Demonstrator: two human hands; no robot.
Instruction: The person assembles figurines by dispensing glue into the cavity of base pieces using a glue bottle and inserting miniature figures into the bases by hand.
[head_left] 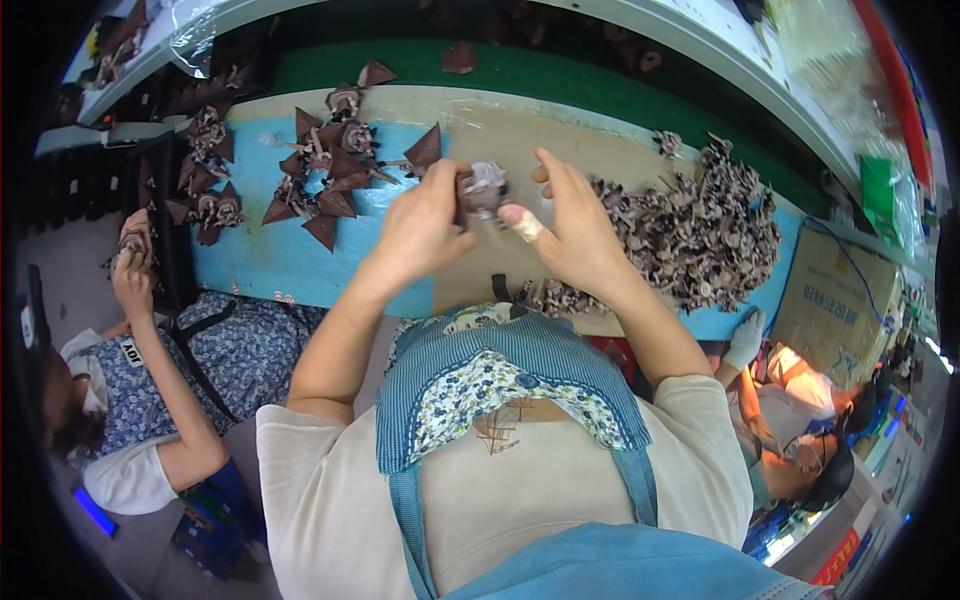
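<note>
Fingers (446, 182) of the left hand (415, 222) pinch a pale and brown piece (485, 187) above the tan stretch of the table (490, 262). It lies just off that grip, on the side toward the right hand (580, 230). The right hand is spread and holds nothing, its wrapped thumb (527, 229) right beside the piece; I can't tell whether they touch. Blur hides the long axis. Small parts (700, 240) heap up right of the right hand; brown pointed pieces (348, 165) lie left of the left hand.
</note>
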